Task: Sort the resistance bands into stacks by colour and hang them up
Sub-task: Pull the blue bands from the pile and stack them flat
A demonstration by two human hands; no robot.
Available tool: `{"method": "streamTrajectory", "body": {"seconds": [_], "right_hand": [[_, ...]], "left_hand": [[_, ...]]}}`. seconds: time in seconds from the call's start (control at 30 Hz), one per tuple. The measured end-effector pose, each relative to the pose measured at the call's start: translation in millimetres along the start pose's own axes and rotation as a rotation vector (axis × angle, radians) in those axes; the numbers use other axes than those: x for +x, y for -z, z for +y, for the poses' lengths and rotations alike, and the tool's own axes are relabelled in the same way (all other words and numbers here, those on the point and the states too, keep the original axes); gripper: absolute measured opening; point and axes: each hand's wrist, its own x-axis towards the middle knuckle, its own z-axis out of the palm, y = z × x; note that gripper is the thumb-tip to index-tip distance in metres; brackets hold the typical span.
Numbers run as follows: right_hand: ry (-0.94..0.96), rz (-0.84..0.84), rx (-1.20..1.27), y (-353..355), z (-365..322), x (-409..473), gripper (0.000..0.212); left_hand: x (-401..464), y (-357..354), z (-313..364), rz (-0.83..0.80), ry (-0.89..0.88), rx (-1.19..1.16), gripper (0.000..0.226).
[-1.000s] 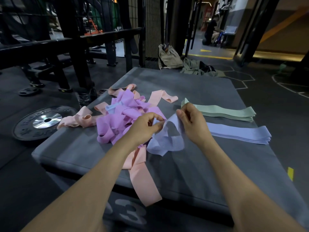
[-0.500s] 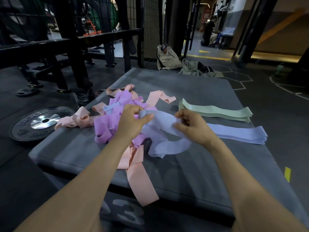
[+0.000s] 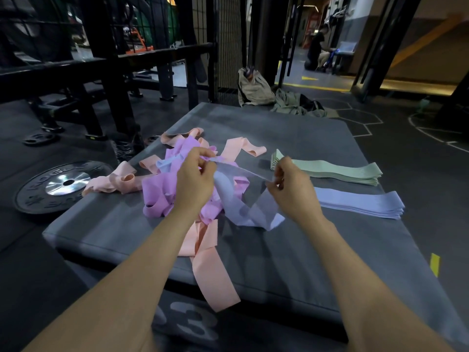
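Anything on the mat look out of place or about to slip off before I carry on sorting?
One peach band trails from the tangled pile over the near edge of the mat and hangs down the side, so it may slide off. The green stack and blue stack lie flat and tidy.

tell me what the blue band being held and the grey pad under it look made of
Blue band: thin, matte stretchy fabric or latex, going by its limp folds and slight translucence where pulled taut. Grey pad: probably vinyl-covered foam, with a smooth, faintly sheened skin and rounded, seamed edges.

Grey mat (image 3: 291, 262): tangled bands (image 3: 162, 196), green stack (image 3: 337, 171), blue stack (image 3: 360, 203) (flat).
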Motion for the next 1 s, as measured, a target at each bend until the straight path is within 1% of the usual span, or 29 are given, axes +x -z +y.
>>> {"method": "streamTrajectory", "body": {"seconds": [0.07,0.1,0.13,0.23,0.27,0.3,0.37,0.43,0.5,0.57,0.63,0.77,0.87,0.93,1.0], "right_hand": [[0.06,-0.089,-0.062,-4,0,-2,0.021],[0.086,-0.129,-0.071,-6,0,-2,0.02],[0.106,-0.178,-0.07,-6,-1,-3,0.019],[0.147,-0.385,-0.028,-9,-6,-5,0.011],[0.153,-0.423,-0.021,-11,-7,-5,0.006],[0.149,-0.42,-0.012,-13,-8,-5,0.003],[0.094,-0.33,0.012,-17,-6,-2,0.011],[0.028,-0.274,-0.042,-20,0,2,0.024],[-0.027,-0.35,-0.157,-22,9,2,0.034],[-0.055,-0.471,-0.238,-23,15,0,0.036],[-0.047,-0.535,-0.251,-21,15,-3,0.033],[-0.058,-0.594,-0.251,-15,16,-6,0.03],[-0.134,-0.641,-0.201,-9,21,-9,0.027],[-0.166,-0.635,-0.212,-6,25,-11,0.026],[-0.147,-0.531,-0.251,-6,26,-12,0.017]], "left_hand": [[4,1,1,0.01,0.152,-0.205,0.018],[3,1,2,-0.015,0.205,-0.268,0.023],[1,1,2,-0.045,0.221,-0.294,0.027],[-1,4,-2,-0.106,0.135,-0.121,0.042],[-1,5,-5,-0.121,0.128,-0.072,0.044],[-1,6,-6,-0.133,0.148,-0.047,0.044],[-1,9,-6,-0.13,0.236,-0.082,0.041],[-3,12,-4,-0.118,0.299,-0.172,0.037],[-2,15,-4,-0.135,0.336,-0.236,0.028],[-3,17,-6,-0.154,0.381,-0.295,0.017],[-3,18,-11,-0.128,0.363,-0.249,0.011],[0,19,-21,-0.072,0.343,-0.202,0.023],[2,18,-26,-0.067,0.319,-0.147,0.027],[2,19,-27,-0.081,0.247,-0.064,0.027],[3,18,-30,-0.078,0.21,-0.041,0.028]]}}
